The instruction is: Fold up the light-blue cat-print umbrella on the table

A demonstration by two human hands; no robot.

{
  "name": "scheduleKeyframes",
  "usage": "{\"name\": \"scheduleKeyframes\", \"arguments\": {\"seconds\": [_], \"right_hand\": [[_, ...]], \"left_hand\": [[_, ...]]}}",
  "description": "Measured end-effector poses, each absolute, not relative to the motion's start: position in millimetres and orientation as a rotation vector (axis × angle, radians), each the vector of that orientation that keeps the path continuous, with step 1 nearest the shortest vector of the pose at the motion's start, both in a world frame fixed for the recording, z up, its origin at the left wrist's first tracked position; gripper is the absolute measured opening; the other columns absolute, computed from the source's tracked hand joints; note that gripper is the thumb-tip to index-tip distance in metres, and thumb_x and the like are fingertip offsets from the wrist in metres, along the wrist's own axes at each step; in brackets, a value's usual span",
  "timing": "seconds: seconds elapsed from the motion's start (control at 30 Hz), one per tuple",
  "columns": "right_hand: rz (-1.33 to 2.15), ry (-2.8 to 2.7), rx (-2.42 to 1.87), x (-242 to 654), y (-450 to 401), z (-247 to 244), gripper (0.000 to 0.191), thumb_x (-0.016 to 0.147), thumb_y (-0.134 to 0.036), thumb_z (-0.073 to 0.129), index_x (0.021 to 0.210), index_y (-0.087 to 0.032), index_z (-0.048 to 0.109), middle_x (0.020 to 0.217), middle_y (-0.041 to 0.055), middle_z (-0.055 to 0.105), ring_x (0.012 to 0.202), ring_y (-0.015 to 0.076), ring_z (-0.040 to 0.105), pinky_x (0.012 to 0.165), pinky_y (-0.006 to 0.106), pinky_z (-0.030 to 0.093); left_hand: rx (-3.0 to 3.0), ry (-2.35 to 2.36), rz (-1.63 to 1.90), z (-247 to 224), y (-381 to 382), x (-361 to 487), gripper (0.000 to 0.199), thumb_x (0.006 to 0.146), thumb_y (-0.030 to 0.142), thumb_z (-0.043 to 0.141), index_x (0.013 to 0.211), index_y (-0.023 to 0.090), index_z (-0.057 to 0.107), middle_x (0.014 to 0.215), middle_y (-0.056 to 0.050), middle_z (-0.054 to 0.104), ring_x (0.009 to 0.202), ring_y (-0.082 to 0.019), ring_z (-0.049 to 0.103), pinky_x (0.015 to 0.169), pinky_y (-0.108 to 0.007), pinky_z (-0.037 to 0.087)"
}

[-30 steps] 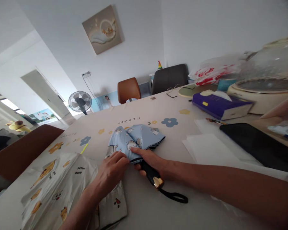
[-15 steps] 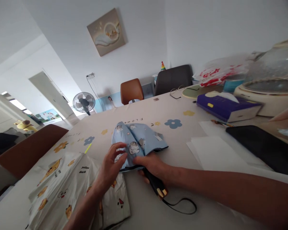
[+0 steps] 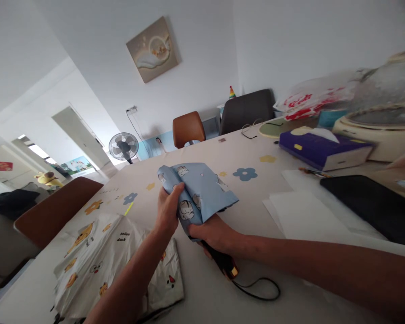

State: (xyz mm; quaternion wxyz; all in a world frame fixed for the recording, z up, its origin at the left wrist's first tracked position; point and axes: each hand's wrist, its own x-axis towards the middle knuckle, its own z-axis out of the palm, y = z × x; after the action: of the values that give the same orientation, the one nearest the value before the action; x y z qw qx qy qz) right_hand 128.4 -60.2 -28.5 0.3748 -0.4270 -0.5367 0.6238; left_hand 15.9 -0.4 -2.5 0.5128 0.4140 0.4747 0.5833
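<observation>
A folded light-blue umbrella (image 3: 211,189) with cartoon animals lies in both my hands above the table, its black handle and wrist strap pointing down to the right. My left hand (image 3: 168,207) is wrapped round the left side of the blue fabric, thumb on top. My right hand (image 3: 216,236) grips the lower end of the fabric where it meets the handle; some of its fingers are hidden underneath. On the table to the left, a cream cloth (image 3: 113,258) printed with yellow ducks lies spread, partly behind my left forearm.
Right of my hands are white sheets (image 3: 303,211), a black flat object (image 3: 367,204) and a purple tissue box (image 3: 320,146). Glasses (image 3: 251,129) lie at the far edge. Chairs (image 3: 189,128) and a fan (image 3: 123,146) stand beyond the table.
My left hand has closed on the blue fabric and moved up a little. The fabric's left side is now wrapped into a narrower roll. My right hand keeps its hold.
</observation>
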Motion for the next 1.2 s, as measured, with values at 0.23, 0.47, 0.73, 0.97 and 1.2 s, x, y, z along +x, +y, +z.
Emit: {"name": "scheduleKeyframes", "arguments": {"seconds": [0.23,0.47,0.73,0.97,1.2], "right_hand": [[1.823,-1.413,-1.025,133,-61,-28,0.011,0.062,-0.018,0.050,0.058,-0.019,0.040,0.040,-0.0057,0.044,0.029,0.0061,0.036,0.029,0.018,0.032],[1.910,-1.303,-1.037,126,-61,-37,0.011,0.067,-0.024,0.051,0.062,-0.017,0.044,0.042,-0.0038,0.046,0.030,0.0082,0.041,0.028,0.020,0.034],[1.971,-1.073,-0.754,128,-56,-46,0.029,0.067,-0.029,0.065,0.087,-0.012,0.054,0.071,0.0034,0.059,0.065,0.0162,0.060,0.057,0.032,0.054],[2.231,-0.855,-0.568,128,-55,-48,0.030,0.071,-0.025,0.064,0.096,-0.010,0.056,0.080,0.0061,0.062,0.077,0.0157,0.062,0.078,0.034,0.050],[2.168,-0.821,-0.532,127,-55,-43,0.029,0.068,-0.020,0.062,0.094,-0.013,0.052,0.080,0.0048,0.060,0.073,0.0194,0.063,0.059,0.036,0.054]], "left_hand": [[0.665,1.083,1.375,4,17,3,0.020,0.065,0.023,0.066,0.081,0.013,0.061,0.073,-0.003,0.065,0.059,-0.014,0.061,0.064,-0.028,0.052],[0.623,1.025,1.336,-4,23,-4,0.016,0.065,0.020,0.062,0.079,0.012,0.061,0.067,-0.003,0.064,0.058,-0.016,0.061,0.064,-0.030,0.053],[0.602,1.033,1.466,2,19,-9,0.013,0.065,0.016,0.061,0.078,0.014,0.060,0.069,-0.001,0.064,0.057,-0.014,0.060,0.065,-0.029,0.053],[0.582,0.992,1.389,-2,20,-13,0.015,0.067,0.020,0.060,0.080,0.014,0.061,0.069,-0.003,0.065,0.064,-0.017,0.062,0.067,-0.030,0.053],[0.562,0.979,1.333,-17,27,-13,0.017,0.068,0.024,0.059,0.081,0.013,0.061,0.071,-0.005,0.065,0.064,-0.018,0.062,0.067,-0.032,0.052]]}}
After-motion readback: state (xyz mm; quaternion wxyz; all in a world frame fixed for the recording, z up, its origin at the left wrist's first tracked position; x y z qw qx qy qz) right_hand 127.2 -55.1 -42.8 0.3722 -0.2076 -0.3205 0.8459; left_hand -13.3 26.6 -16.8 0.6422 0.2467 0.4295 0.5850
